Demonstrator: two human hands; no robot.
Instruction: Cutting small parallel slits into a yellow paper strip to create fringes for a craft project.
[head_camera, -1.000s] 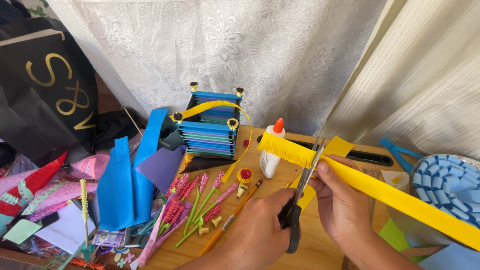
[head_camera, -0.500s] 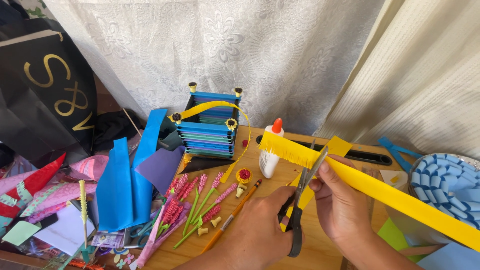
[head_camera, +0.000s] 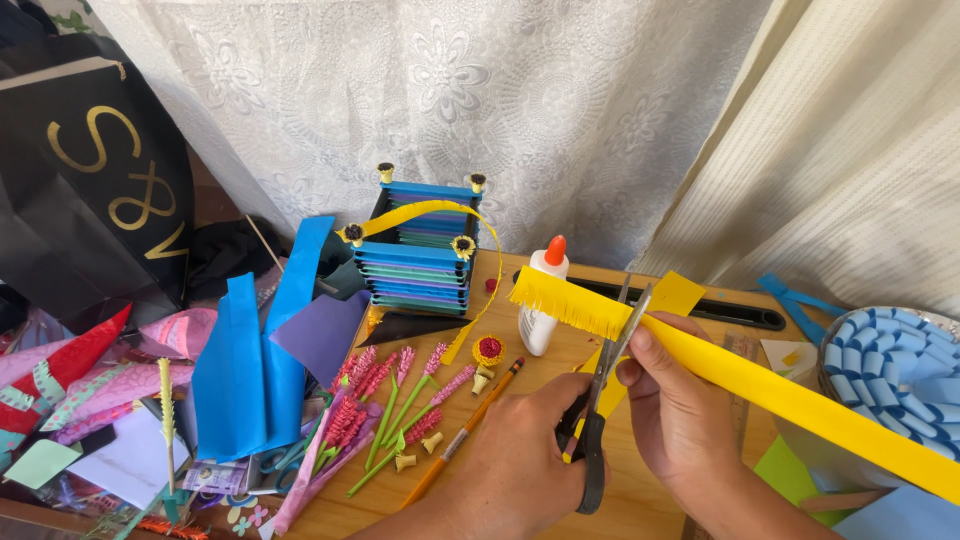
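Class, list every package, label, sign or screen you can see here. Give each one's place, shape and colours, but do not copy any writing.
Bag: far left, behind the paper scraps; large, glossy black, with gold lettering and a pale top edge.
Glue bottle: on the table at centre, just behind the yellow strip; small, white, upright, orange cap. Any label on it is not visible.
No signs or screens in view.

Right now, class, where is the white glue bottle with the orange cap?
In the head view, the glue bottle stands upright on the wooden table, centre, right of the blue paper basket, just behind the fringed yellow paper strip.
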